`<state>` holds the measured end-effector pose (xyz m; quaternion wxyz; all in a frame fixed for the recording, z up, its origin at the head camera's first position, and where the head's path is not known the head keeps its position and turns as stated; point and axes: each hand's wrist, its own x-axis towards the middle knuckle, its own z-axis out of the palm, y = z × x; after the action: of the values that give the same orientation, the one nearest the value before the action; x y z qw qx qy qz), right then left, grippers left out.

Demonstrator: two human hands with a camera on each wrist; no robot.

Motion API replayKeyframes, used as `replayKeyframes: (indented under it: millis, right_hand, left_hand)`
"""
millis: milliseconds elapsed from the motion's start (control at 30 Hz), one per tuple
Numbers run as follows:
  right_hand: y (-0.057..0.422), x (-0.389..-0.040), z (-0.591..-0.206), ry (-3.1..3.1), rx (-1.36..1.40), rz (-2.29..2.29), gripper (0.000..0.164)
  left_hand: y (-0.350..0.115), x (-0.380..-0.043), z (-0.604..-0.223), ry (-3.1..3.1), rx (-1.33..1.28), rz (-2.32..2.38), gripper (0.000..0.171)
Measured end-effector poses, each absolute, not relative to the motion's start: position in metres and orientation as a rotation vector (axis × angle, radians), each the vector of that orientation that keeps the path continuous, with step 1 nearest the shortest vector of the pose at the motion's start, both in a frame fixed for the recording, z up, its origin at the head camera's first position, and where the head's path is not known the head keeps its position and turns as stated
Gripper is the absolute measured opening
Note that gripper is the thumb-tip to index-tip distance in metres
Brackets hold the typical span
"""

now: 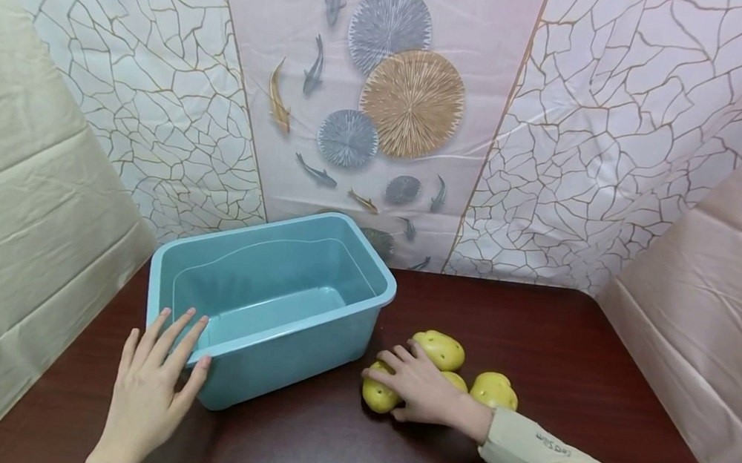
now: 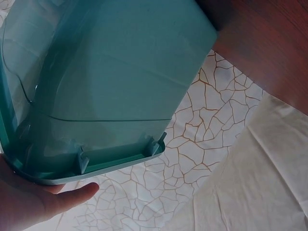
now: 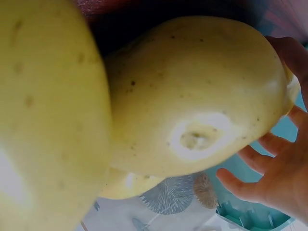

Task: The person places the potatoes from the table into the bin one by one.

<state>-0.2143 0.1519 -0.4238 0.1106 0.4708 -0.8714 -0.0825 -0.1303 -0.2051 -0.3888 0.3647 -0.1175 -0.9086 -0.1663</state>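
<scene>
"How is the left hand [image 1: 151, 385] placed?"

"It is laid at the near left corner of the blue bin [image 1: 291, 365], with the fingers straight and spread over the rim; the grip is left relaxed."

"And the right hand [image 1: 428, 392]?"

"It is positioned to the right of the bin. There the nearest potato [image 1: 379, 395] is grasped, the fingers being curved over it and the thumb set on the near side. How firmly it is squeezed cannot be told."

"Where are the others seen?"

"All to the right of the bin: the far potato [image 1: 445, 350], the middle potato [image 1: 459, 381], partly covered by the hand, and the outermost potato [image 1: 494, 389], set farthest from the bin."

"What is found around the bin?"

"Beneath it, a dark red table [image 1: 283, 447]; behind it, a patterned cloth [image 1: 555, 130] is hung."
</scene>
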Motion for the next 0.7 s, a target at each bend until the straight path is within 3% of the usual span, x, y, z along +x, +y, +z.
replayKeyframes:
  millis: [700]
  right_hand:
    - [0.154, -0.207, -0.395, -2.582, 1.362, -0.116, 0.068]
  left_hand:
    - [-0.205, -0.130, -0.389, -2.336, -0.298, -0.431, 0.050]
